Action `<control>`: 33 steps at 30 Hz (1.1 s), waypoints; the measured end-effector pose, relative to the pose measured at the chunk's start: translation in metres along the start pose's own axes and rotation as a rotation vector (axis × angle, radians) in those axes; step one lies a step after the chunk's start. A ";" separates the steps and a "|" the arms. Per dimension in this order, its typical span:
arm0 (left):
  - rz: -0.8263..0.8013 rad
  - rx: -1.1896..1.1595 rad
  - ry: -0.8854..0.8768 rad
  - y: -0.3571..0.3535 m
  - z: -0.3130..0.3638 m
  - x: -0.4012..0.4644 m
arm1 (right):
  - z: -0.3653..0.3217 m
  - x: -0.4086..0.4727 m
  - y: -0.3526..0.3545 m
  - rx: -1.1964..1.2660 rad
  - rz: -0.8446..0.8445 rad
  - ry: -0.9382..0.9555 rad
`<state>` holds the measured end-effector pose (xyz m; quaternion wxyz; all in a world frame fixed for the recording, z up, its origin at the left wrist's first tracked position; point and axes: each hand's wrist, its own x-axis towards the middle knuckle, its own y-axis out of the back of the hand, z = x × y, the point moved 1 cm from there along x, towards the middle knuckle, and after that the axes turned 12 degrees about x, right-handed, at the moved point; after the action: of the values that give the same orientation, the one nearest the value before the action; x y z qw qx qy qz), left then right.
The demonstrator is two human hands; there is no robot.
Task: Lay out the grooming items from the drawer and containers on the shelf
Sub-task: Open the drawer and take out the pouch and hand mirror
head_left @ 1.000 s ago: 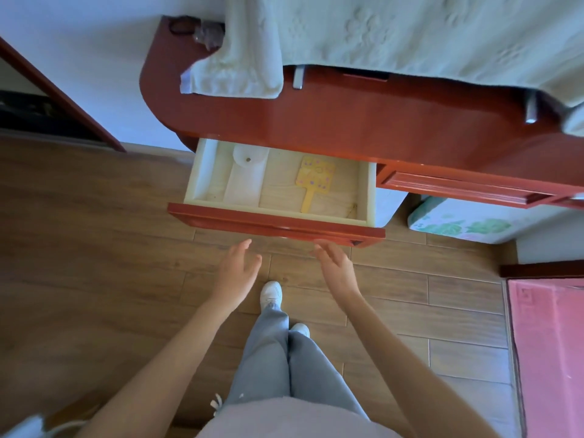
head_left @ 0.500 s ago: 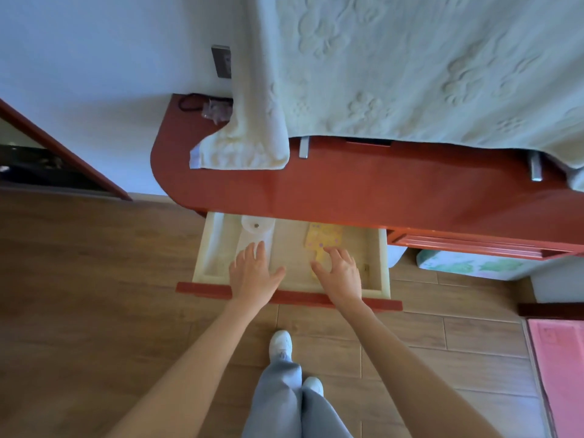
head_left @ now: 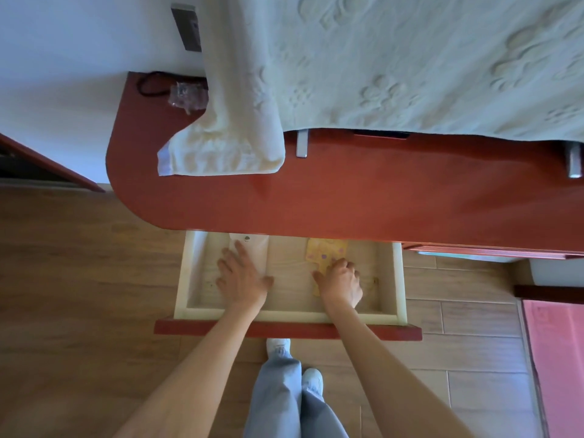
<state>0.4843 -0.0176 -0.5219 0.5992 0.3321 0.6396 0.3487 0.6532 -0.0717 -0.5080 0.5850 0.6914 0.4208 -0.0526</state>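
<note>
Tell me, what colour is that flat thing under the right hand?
Yellow with small coloured dots, the flat item, seen in the head view.

Wood-plank floor (head_left: pixel 79 279), white wall (head_left: pixel 79 42), red shelf (head_left: pixel 379 191)

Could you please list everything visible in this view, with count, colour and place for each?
Drawer: one, pale interior with red front, pulled open under the shelf.
White container: one, white, left part of drawer, under the left hand.
Yellow paddle-shaped item: one, yellow with coloured dots, right part of drawer.
Shelf: one, glossy red, above the drawer.
Towel: one, pale green, embossed, draped over the shelf's back.
Dark cord: one, shelf's far left corner.
Clear wrapped item: one, beside the cord.
Floor: brown wood planks.
Left hand: flat, fingers spread on the white container.
Right hand: fingers curled on the yellow item.
Legs and white shoes: grey trousers, bottom centre.
</note>
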 end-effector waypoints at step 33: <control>0.004 -0.221 -0.177 0.071 -0.042 -0.107 | 0.046 -0.084 0.104 0.879 -0.403 -0.017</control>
<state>0.4496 -0.0719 -0.4035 0.6853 0.2950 0.5414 0.3876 0.6853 -0.1510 -0.3954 0.2191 0.7773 0.4796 -0.3432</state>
